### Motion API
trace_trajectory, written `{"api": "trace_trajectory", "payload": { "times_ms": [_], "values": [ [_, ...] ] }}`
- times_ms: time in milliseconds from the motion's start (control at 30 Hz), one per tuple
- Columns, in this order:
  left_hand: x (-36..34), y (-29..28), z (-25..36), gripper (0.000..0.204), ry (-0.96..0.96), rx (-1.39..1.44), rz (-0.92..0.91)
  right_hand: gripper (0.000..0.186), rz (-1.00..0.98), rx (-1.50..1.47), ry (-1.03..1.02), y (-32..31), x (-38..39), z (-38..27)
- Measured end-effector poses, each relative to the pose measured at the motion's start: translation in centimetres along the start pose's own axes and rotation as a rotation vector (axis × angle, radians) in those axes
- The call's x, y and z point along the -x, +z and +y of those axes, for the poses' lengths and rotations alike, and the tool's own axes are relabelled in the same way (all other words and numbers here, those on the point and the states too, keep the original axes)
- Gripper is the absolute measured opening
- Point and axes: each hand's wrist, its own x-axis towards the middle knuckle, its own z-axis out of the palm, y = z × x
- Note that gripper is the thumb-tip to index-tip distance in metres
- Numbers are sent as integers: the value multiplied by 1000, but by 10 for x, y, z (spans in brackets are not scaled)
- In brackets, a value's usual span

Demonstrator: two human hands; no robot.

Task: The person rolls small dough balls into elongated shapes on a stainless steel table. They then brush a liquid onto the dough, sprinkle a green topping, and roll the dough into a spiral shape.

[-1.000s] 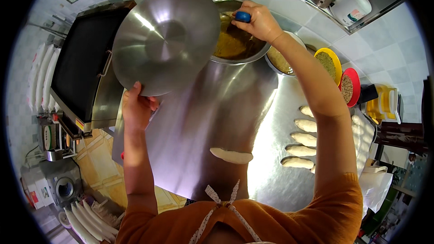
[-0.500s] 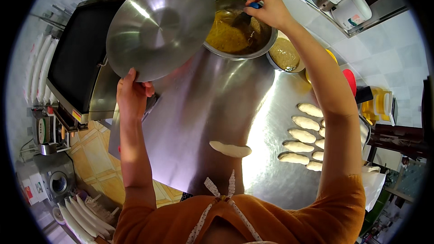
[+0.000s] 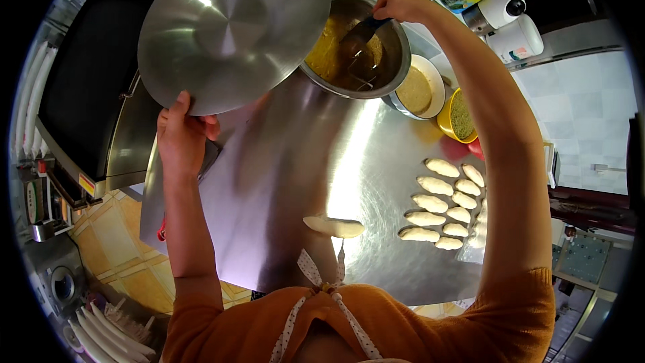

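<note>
My left hand pinches the rim of a wide, shallow steel bowl, tilted up over the table with its hollow toward me. My right hand is closed on the handle of a dark, flat-headed utensil, perhaps a brush. Its head dips toward the yellow, oily mix in a deep steel bowl. The held bowl hides part of that bowl's left side. A single long dough piece lies near me on the steel table. Several more dough pieces lie in two rows at the right.
Beside the deep bowl stand a white bowl of beige paste and a yellow tub of green flakes. A black-topped appliance borders the table at left. Jars and a white canister crowd the back shelf.
My right hand has tilted the utensil, its head shifting slightly lower. My left hand holds the shallow bowl a little higher and farther left. The whole view has shifted, showing the yellow tub more.
</note>
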Motion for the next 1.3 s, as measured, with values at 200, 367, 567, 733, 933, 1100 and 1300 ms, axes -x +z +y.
{"api": "trace_trajectory", "payload": {
  "times_ms": [200,367,567,733,933,1100,1300],
  "values": [
    [-17,-11,-4,27,36,-29,-45,23,41,-58,192,4,-9,-5],
    [-12,-9,9,33,43,-7,-52,21,44,237,62,17,-1,-23],
    [2,-8,13,36,6,-94,-106,22,-37,148,394,64,51,-86],
    [14,13,11,36,-45,-49,-93,31,68,56,478,98,76,-122],
    [26,14,11,36,-1,-124,-130,39,165,7,488,123,71,-137],
    [34,20,20,35,5,-68,-98,28,189,-32,485,117,67,-124],
    [43,9,32,34,36,-82,-82,30,125,40,450,35,67,-79]
  ]
}}
